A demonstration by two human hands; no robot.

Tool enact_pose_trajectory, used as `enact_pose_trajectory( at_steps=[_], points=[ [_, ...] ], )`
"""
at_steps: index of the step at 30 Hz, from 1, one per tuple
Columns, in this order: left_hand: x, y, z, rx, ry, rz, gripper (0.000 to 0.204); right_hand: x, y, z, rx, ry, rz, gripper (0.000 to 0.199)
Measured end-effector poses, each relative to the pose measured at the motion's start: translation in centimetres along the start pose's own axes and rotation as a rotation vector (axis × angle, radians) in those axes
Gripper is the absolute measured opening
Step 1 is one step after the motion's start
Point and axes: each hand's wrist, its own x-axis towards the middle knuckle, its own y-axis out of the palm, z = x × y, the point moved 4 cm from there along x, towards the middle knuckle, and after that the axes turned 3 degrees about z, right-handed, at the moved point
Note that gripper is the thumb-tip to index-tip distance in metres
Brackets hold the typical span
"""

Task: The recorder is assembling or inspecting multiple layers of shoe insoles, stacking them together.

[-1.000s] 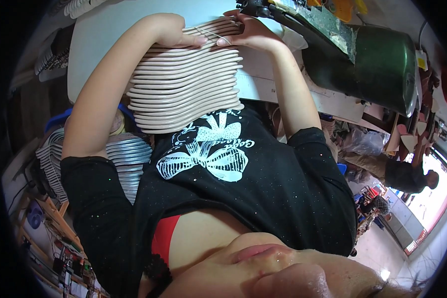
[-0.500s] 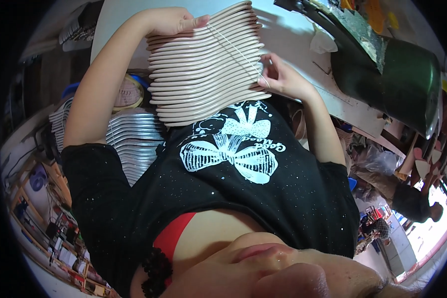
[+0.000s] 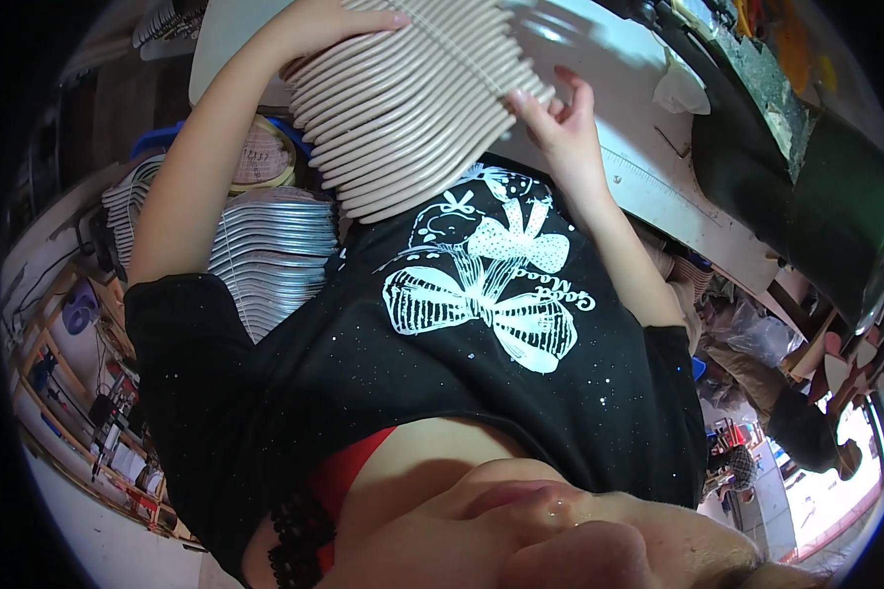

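A thick stack of beige, wavy-edged shoe soles (image 3: 403,118) leans against my lap and the table edge, its layers fanned slightly. A thin pale string (image 3: 457,49) crosses the stack's side at a slant. My left hand (image 3: 339,25) grips the far left of the stack, thumb laid over the layers near the string's upper part. At the right edge, my right hand (image 3: 560,113) has its thumb tip at the string's lower end, touching the stack. Its other fingers are bent; the string between them is partly hidden.
Silver-grey stacked soles (image 3: 270,255), also tied, stand beside my left arm, near a round yellow-rimmed container (image 3: 265,157). The white table (image 3: 619,128) carries a crumpled white scrap (image 3: 680,86) and a dark green machine (image 3: 796,187) at right. Another person (image 3: 805,422) is in the right background.
The stack has tilted, its right side swinging outward and its lower end rising off my lap. My right hand has moved up and right with its edge; my left hand has shifted farther away.
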Motion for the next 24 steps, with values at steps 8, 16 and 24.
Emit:
enact_pose_trajectory(
  at_steps=[8,16,24],
  points=[
    [0.9,-0.2,3.4,-0.216,0.037,-0.173,0.052,7.6,-0.2,0.3,-0.131,-0.145,-0.217,0.051],
    [0.6,1.5,8.2,-0.234,0.101,-0.244,0.062,8.7,-0.9,-0.9,0.245,-0.352,-0.109,0.055],
    [-4.8,2.3,7.4,0.071,0.600,-0.375,0.050,-1.4,-1.8,0.2,0.111,-0.119,0.049,0.055]
  ],
)
